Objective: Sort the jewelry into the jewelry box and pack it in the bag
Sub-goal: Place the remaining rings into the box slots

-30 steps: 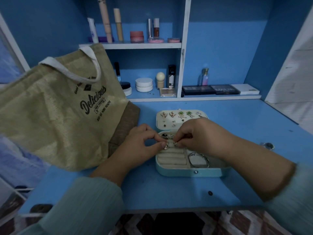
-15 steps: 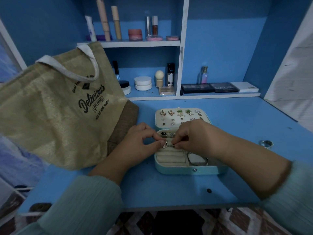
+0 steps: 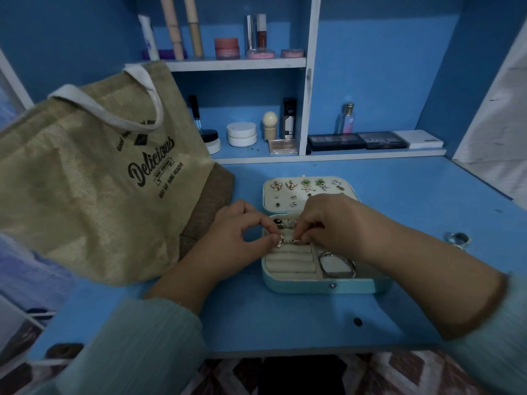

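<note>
A light blue jewelry box (image 3: 328, 285) lies open on the blue desk, its lid (image 3: 269, 195) flat behind it with several earrings pinned in. Both hands meet over the cream ring rolls at the box's upper left. My left hand (image 3: 236, 240) pinches a gold ring (image 3: 281, 241) against the rolls. My right hand (image 3: 333, 223) pinches a second small ring (image 3: 296, 241) right beside it. A dark ring (image 3: 277, 222) sits in the top roll. A silver bangle (image 3: 338, 265) lies in the right compartment. The jute bag (image 3: 94, 172) printed "Delicious" stands at left.
A loose silver ring (image 3: 459, 239) lies on the desk (image 3: 399, 195) at right. Shelves behind hold cosmetics: white jars (image 3: 241, 134), palettes (image 3: 356, 141), tubes (image 3: 174, 27) on the upper shelf. A patterned floor shows below the desk's front edge.
Both hands stay at the same ring roll, fingers shifting slightly as the rings settle into it. The view has dipped a little.
</note>
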`<state>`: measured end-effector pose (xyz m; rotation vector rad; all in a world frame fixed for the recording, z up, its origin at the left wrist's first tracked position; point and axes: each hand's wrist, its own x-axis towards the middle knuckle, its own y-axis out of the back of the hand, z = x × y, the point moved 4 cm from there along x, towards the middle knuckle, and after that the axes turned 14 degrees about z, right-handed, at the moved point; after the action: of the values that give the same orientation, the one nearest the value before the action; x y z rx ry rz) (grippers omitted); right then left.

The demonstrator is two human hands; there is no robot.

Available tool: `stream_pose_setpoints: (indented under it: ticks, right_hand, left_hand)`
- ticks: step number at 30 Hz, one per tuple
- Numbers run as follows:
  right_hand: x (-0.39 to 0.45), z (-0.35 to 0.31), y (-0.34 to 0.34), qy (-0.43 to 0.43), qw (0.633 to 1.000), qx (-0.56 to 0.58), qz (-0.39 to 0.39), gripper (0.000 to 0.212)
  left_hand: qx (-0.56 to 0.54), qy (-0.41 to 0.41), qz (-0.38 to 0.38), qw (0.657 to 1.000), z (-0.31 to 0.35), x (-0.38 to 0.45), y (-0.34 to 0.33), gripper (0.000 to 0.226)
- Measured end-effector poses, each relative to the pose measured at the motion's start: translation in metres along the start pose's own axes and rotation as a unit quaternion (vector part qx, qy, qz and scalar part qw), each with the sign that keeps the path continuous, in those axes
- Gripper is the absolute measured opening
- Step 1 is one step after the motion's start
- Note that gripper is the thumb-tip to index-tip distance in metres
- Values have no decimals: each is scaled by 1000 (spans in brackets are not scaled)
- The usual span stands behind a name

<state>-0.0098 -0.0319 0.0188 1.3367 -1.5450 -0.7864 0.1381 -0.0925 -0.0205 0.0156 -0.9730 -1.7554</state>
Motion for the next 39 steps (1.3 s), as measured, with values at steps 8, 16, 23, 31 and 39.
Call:
stream_pose_setpoints:
  ticks: [8, 16, 23, 31, 39]
  right_hand:
    - [3, 1, -6, -7, 1000, 26, 1, 18]
    - [-11, 13, 2, 53, 994, 68, 73, 17]
    - [-32, 44, 35, 41, 993, 37, 108, 11]
    - [-72, 104, 77, -56, 995, -58, 57, 11]
    - [-101, 157, 91, -160, 979, -95, 77, 21]
  left_hand:
    - [2, 13, 18, 1000, 0, 0, 2, 20]
    - [86, -39, -2, 996, 17, -3, 1, 4]
    - [154, -77, -28, 985, 59, 11, -20, 19]
    - [198, -128, -137, 962, 122, 29, -75, 24]
    - [240, -191, -181, 934, 146, 40, -129, 22]
